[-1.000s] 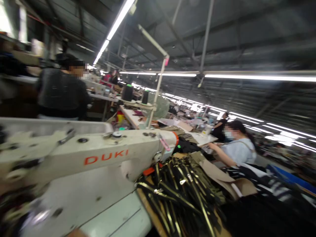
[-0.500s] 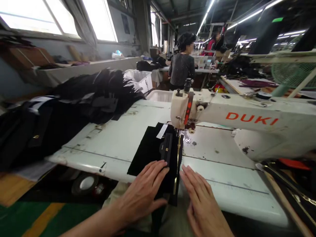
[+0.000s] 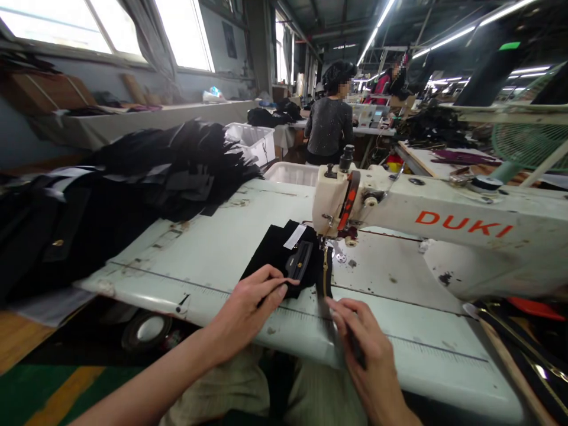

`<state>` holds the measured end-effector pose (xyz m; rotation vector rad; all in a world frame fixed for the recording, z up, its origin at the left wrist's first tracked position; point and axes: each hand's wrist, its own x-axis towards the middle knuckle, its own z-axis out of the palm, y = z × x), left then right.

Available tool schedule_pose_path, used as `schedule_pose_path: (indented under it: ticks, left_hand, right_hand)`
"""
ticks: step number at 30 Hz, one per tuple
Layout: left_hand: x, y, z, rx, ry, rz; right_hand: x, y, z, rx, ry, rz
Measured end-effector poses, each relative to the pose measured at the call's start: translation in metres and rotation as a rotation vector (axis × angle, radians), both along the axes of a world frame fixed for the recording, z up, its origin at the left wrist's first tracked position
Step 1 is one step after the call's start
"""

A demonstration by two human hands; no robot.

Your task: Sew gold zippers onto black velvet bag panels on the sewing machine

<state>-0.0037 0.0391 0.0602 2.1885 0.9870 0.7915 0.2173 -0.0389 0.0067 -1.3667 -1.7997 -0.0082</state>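
A black fabric piece point(image 3: 266, 251) lies on the sewing machine's table, left of the needle. On it are a white label point(image 3: 294, 236) and a dark patch with a gold stud point(image 3: 300, 264). My left hand point(image 3: 261, 296) pinches the fabric's near edge between thumb and fingers. A black zipper tape with gold teeth point(image 3: 326, 269) runs from under the presser foot toward me. My right hand point(image 3: 361, 331) grips the tape's near end, fingers curled. The white sewing machine point(image 3: 399, 207) marked DUKI stands just beyond, its needle area over the fabric's far right edge.
A large heap of black cut pieces point(image 3: 168, 160) covers the table's left side. White plastic bins point(image 3: 252, 142) stand behind it. More zippers point(image 3: 523, 349) lie at the right edge. A person point(image 3: 328, 124) sits farther ahead, and a green fan point(image 3: 528, 145) stands at right.
My hands were flat on the fabric and table; now both have closed, the left on the fabric's near edge, the right on the zipper tape. The fabric's near edge is gathered up, separated from the tape.
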Motion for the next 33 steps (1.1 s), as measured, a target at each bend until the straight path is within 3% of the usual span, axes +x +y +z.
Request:
schedule_pose_path:
  ticks: [4,6,9,11,14,18,22,25,28,31,33]
  left_hand:
    - [0.003,0.01,0.015,0.015,-0.132,0.083]
    - [0.005,0.013,0.017,0.005,-0.151,0.102]
    - [0.005,0.013,0.015,-0.007,-0.148,0.116]
    - [0.004,0.01,0.012,0.024,-0.143,0.071]
    - [0.001,0.001,0.002,0.13,-0.079,-0.06]
    - [0.001,-0.011,-0.018,0.31,0.162,-0.226]
    - [0.005,-0.018,-0.031,0.33,0.349,-0.294]
    - [0.004,-0.02,-0.032,0.319,0.389,-0.287]
    - [-0.001,-0.018,-0.027,0.207,0.294,-0.258]
    - [-0.002,-0.014,-0.018,0.052,0.099,-0.164]
    - [-0.001,-0.012,-0.013,0.003,0.022,-0.131]
  right_hand:
    - [0.032,0.011,0.03,-0.148,0.331,-0.109]
    - [0.044,0.018,0.045,-0.153,0.324,-0.144]
    - [0.044,0.021,0.058,-0.017,0.159,-0.097]
    - [0.03,0.015,0.053,0.066,-0.054,0.006]
    - [0.002,0.001,0.03,0.126,-0.326,0.113]
    - [-0.022,-0.013,0.0,0.149,-0.362,0.104]
    - [-0.019,-0.019,-0.011,0.064,-0.308,0.122]
    - [-0.005,-0.022,-0.006,0.035,-0.25,0.106]
    - [0.02,-0.019,0.015,0.02,-0.238,0.139]
    - [0.039,-0.008,0.04,0.01,-0.058,-0.122]
    - [0.036,-0.001,0.045,0.028,0.037,-0.234]
